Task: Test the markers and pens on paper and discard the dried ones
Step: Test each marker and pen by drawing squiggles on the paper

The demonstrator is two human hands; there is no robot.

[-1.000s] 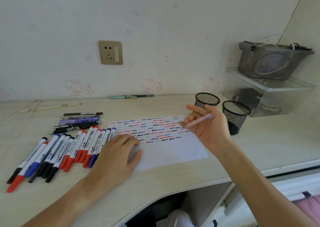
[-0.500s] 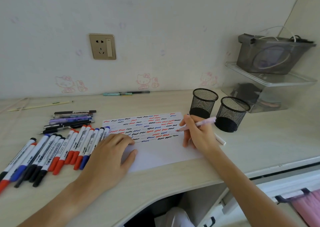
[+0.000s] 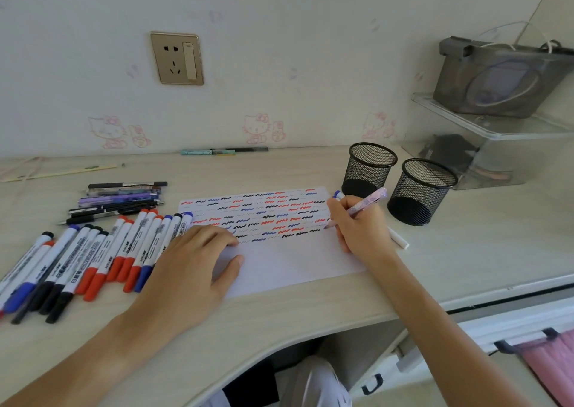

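The right hand, lifted a second ago, has brought the pale pink patterned pen down, tip on the scribble-covered white paper sheet, testing it, while the flat open left hand pins the sheet.

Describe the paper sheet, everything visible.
The paper is a white sheet lying flat on the desk. Rows of short red, blue and black squiggles fill its far half; the near half is blank. The left hand presses its left side; the right hand holds a pink pen, tip at its right edge.
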